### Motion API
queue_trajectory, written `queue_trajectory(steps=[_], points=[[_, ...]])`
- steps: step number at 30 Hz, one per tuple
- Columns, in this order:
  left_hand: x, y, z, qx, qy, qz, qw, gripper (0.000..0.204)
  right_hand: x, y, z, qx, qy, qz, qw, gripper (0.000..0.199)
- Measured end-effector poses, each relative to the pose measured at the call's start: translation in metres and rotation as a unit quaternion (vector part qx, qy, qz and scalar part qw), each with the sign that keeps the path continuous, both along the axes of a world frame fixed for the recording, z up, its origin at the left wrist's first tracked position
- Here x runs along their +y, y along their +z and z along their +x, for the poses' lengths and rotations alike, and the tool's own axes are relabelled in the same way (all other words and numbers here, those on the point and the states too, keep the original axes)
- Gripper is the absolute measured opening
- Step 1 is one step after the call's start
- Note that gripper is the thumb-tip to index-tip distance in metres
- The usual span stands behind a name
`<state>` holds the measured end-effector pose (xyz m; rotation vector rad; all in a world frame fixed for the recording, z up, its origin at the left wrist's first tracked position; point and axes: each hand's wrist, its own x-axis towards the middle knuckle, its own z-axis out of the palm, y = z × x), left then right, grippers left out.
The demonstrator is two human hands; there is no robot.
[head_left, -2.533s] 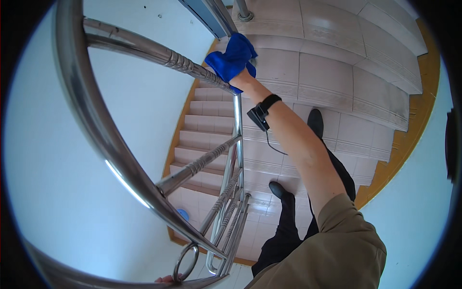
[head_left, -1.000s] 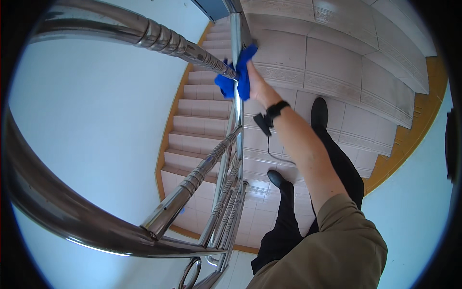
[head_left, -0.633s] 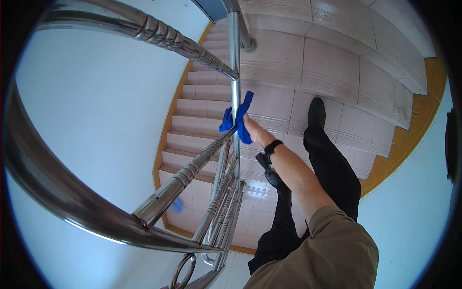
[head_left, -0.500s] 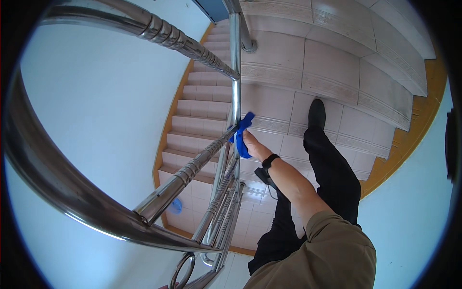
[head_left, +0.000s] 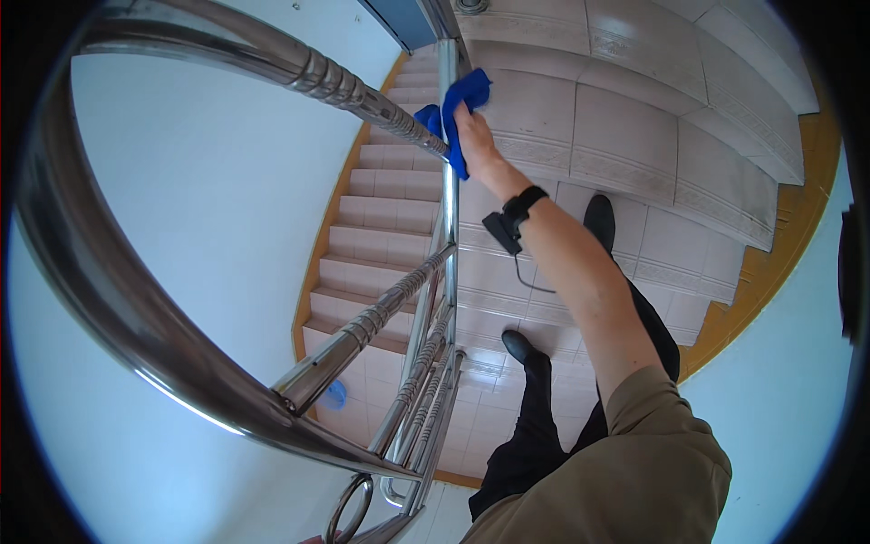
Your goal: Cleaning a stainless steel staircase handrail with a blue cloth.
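My right hand [head_left: 477, 143] is closed on a blue cloth [head_left: 468, 91], which is wrapped around an upright metal post [head_left: 450, 201] of the stair railing. Part of the cloth shows on the post's far left side, close to where a slanting ringed bar [head_left: 362, 98] meets it. A black strap with a small dark box [head_left: 504, 232] and a thin cable sits on my right wrist. At the lower edge, beside a metal ring [head_left: 349, 508], a pinkish sliver may be my left hand; its fingers are hidden.
A thick curved handrail [head_left: 136, 344] sweeps along the left. Tiled steps [head_left: 625, 127] rise at the far right, and another flight [head_left: 385, 213] lies beyond the railing. My dark shoes [head_left: 600, 220] stand on the steps. A blue round object [head_left: 333, 394] lies below.
My right hand and the cloth have moved up the picture along the post, from the lower ringed bar to the upper one. The view has shifted slightly and my other foot now shows.
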<state>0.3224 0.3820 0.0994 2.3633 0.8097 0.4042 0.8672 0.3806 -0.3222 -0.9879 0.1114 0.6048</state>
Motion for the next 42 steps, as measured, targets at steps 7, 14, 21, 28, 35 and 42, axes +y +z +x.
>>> queue_trajectory(steps=[7,14,21,28,35,42], points=[[-0.050,0.010,-0.033,0.073,0.067,-0.028,0.995,0.081,0.021,0.062,0.052,-0.088,0.021,-0.172,0.981,0.041],[-0.041,0.008,-0.035,0.035,0.029,-0.016,0.999,0.086,0.018,0.052,0.044,0.003,0.063,-0.005,0.998,0.037],[-0.036,0.007,-0.064,0.129,0.102,-0.096,0.982,0.083,0.001,-0.021,-0.011,0.165,0.138,0.155,0.964,0.050],[-0.042,0.016,-0.043,0.101,0.143,-0.099,0.980,0.086,-0.011,-0.066,-0.067,0.162,0.175,0.253,0.938,0.067],[-0.041,0.008,-0.005,0.069,0.181,-0.106,0.975,0.090,-0.022,-0.109,-0.141,0.254,0.110,0.203,0.939,0.034],[-0.046,0.007,-0.005,-0.023,0.172,-0.134,0.976,0.103,-0.031,-0.095,-0.193,0.206,0.100,0.031,0.973,0.014]])
